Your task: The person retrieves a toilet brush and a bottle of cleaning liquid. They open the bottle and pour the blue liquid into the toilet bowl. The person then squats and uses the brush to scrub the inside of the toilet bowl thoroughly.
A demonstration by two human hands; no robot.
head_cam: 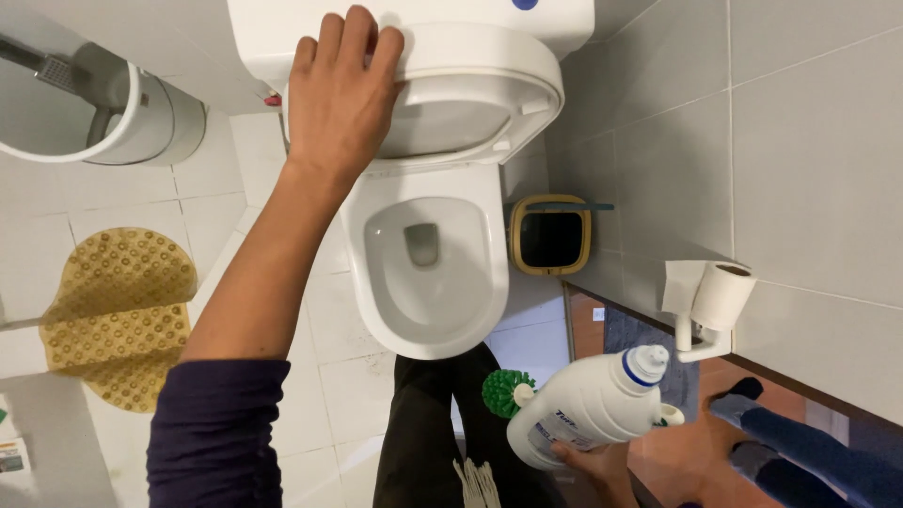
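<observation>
**Left hand on the raised seat, right hand on the cleaner bottle**

Nearest to us, at about five o'clock, our right hand (591,463) is wrapped around the base of a white cleaner bottle (583,406), its fingers curled in a grasp under it. The bottle lies tilted, its blue-and-white cap (645,363) pointing toward two o'clock. Just beside the bottle at seven o'clock from it shows a green brush head (508,391). At four o'clock another person's legs in blue trousers (809,456) stand on a darker floor.

Further out, at the centre, the toilet bowl (428,273) stands open. At three o'clock a toilet paper roll (722,293) sits on a white wall holder. Beside the bowl at two o'clock from it stands a small bin with a yellowish rim (550,235). At nine o'clock a yellow studded mat (113,310) lies on the white tiles.

Farthest, at twelve o'clock, our left hand (340,94) rests on the raised toilet seat (470,108), fingers spread flat and loose, touching its upper edge against the cistern (414,23)
</observation>
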